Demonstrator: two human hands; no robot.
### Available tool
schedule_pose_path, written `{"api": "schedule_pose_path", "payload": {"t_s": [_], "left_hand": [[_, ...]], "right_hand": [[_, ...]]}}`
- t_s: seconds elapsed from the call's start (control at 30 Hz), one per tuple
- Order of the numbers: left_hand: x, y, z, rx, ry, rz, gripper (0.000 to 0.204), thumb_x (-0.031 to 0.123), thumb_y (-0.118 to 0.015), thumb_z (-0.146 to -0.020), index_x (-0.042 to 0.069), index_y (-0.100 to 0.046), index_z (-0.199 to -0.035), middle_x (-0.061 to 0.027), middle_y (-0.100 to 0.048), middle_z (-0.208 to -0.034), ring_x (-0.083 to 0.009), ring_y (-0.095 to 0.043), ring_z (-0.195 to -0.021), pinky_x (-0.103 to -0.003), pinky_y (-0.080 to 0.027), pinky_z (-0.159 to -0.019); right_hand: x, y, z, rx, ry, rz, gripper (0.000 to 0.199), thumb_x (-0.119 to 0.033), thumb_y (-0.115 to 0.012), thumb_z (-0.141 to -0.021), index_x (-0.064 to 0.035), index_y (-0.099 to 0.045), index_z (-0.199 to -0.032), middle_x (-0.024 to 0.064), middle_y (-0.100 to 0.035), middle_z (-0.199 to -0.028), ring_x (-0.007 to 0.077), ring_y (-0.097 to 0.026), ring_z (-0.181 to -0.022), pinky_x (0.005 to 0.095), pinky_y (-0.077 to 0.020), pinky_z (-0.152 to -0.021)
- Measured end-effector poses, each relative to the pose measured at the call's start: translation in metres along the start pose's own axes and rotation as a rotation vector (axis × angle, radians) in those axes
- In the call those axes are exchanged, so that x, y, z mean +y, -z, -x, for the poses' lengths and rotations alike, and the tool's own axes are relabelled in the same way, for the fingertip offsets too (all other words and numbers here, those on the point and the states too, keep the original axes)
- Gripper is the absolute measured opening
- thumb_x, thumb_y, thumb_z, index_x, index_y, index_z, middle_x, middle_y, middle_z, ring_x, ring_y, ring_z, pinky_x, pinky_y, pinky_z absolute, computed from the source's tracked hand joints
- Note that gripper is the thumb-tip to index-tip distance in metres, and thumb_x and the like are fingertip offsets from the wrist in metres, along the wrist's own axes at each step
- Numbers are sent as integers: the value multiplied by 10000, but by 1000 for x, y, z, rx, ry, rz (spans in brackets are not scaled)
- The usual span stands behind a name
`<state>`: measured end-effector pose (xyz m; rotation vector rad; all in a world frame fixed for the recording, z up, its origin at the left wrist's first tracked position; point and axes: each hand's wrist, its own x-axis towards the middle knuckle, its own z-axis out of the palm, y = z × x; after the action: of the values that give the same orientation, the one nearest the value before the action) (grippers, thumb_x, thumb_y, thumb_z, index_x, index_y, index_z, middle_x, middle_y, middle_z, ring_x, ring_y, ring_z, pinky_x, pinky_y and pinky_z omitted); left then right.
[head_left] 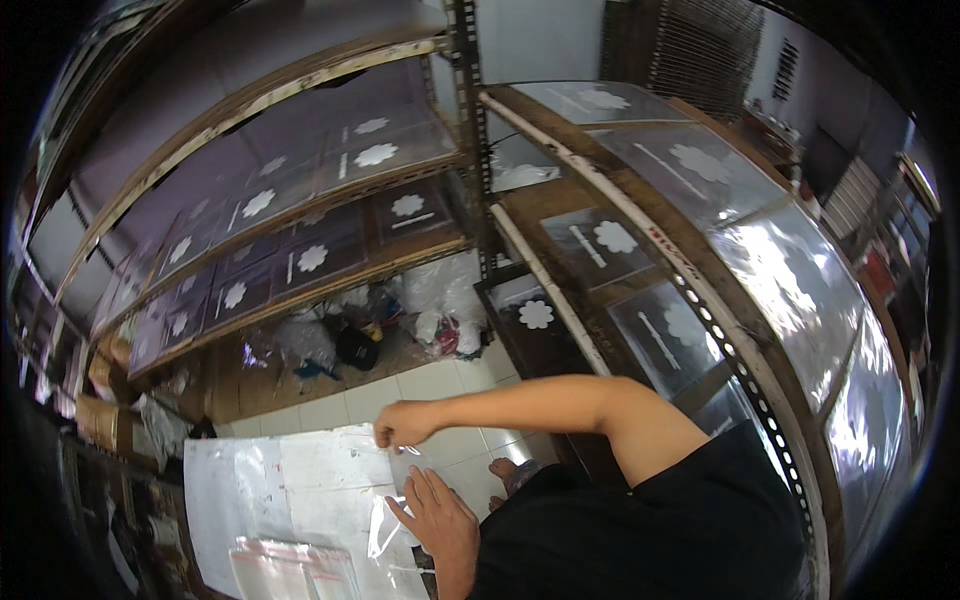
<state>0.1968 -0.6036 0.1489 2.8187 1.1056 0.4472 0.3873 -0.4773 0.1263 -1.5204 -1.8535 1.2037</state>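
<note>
My right hand (405,425) reaches in from the right and is closed at the corner of a white-topped table (235,490). A small pale edge shows below its fingers; I cannot make out what they grip. Lower down, my left hand (440,520) is open, its fingers stretched out and slightly apart near the table's edge. A shiny piece of clear plastic (383,530) lies beside it, its far part hidden by the hand. A stack of clear plastic bags with reddish edges (290,570) lies on the table's near part.
Metal-framed shelves (300,262) at the back left and a rack (650,235) at the right bear several clear sheets with white flower shapes and bars. Bundled plastic (440,290) lies under the shelves. A cardboard box (105,425) stands at left. Bare feet (503,468) show on the tiles.
</note>
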Motion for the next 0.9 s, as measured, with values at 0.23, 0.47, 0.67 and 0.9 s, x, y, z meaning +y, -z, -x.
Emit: {"api": "schedule_pose_path", "payload": {"t_s": [0.23,0.47,0.67,0.9], "left_hand": [[47,63,-40,261,-252,269,697,397,-674,-839,-79,-508,-1321,-362,-363,-1451,-525,-338,-1354,-696,-164,-1131],[29,66,-37,609,-290,422,527,313,-664,-872,-25,-588,-1269,-325,-498,-1334,-477,-470,-1246,-583,-398,-1018],[1,11,-51,244,-41,578,627,310,-704,-832,-13,-529,-1340,-312,-433,-1405,-486,-399,-1306,-628,-299,-1091],[-4,-81,-61,83,-101,467,353,80,-677,-832,-41,-616,-1158,-260,-516,-1288,-435,-497,-1162,-526,-401,-987]], "right_hand": [[-125,153,30,-1,97,494,310,-91,-711,-722,-63,-735,-1030,132,-742,-971,287,-703,-913,410,-540,-808],[-235,320,208,334,-96,419,362,-59,-625,-888,55,-600,-1231,162,-653,-1237,205,-703,-1002,286,-564,-805],[-202,407,402,823,-380,223,267,-40,-568,-915,-8,-589,-1180,98,-650,-1167,160,-672,-1021,264,-558,-856],[-119,436,532,1058,-721,163,282,-47,-599,-870,-53,-601,-1152,61,-666,-1071,148,-673,-1010,273,-563,-776]]}}
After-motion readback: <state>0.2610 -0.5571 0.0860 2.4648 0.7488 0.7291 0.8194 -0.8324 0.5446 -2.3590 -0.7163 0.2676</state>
